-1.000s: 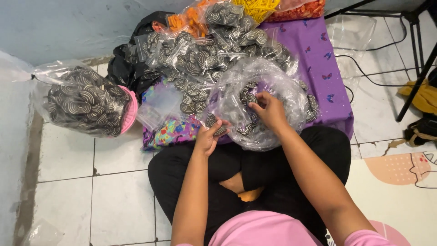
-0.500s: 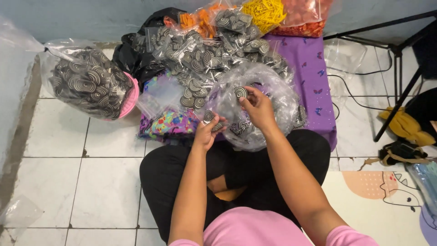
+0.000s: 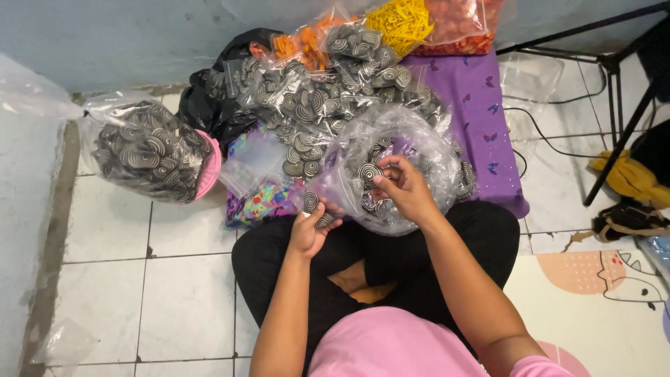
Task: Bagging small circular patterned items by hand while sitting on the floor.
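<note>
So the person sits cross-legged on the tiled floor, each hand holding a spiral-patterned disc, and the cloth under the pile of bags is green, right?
Not quite: the cloth is purple, as the head view shows. The rest holds: the person sits cross-legged on the tiled floor, the left hand and right hand each holding a spiral-patterned disc.

Orange bag: cut by top edge; yellow bag: likewise; black bag: mostly buried under disc packs; stand: cropped at right; left hand: palm hidden.
</note>
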